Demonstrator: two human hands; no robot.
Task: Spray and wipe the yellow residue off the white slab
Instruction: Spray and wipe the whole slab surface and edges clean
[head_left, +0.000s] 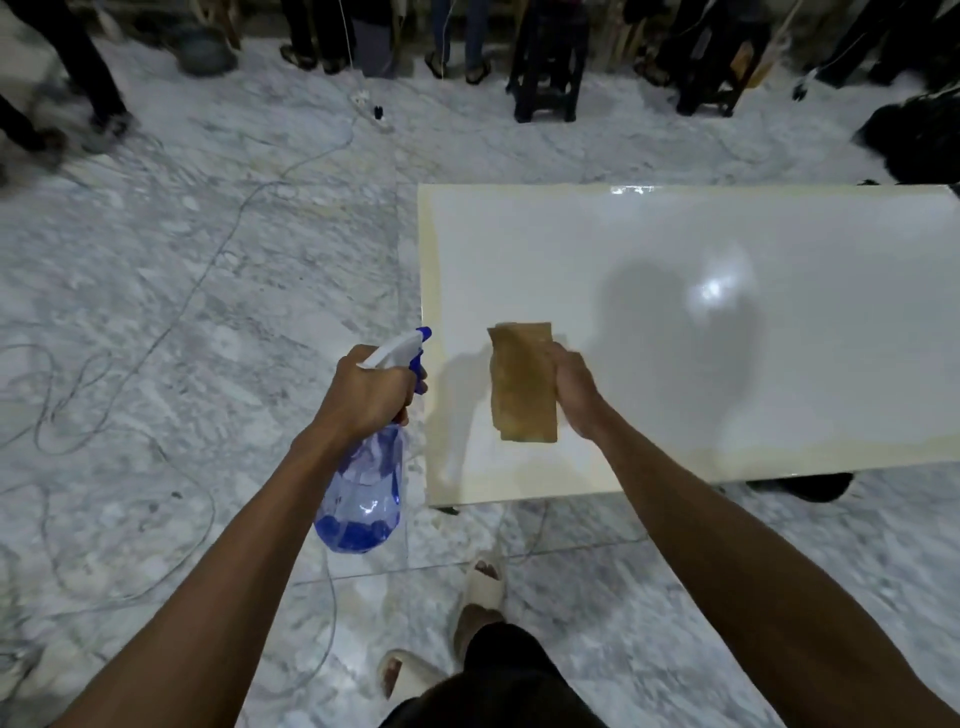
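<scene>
A glossy white slab (675, 249) lies raised above the marble floor, with pale yellow residue (430, 332) along its left edge and near edge. My left hand (363, 389) grips a clear blue spray bottle (363, 488) by the neck, its white and blue nozzle pointing toward the slab's left edge. My right hand (574, 395) holds a folded tan cloth (522, 382) over the slab's near-left part; whether the cloth touches the surface is unclear.
Grey cables (171, 332) loop across the marble floor to the left. Several people's legs, a dark stool (548, 67) and a power strip (371, 111) line the far side. My sandalled feet (483, 587) stand just below the slab's near edge.
</scene>
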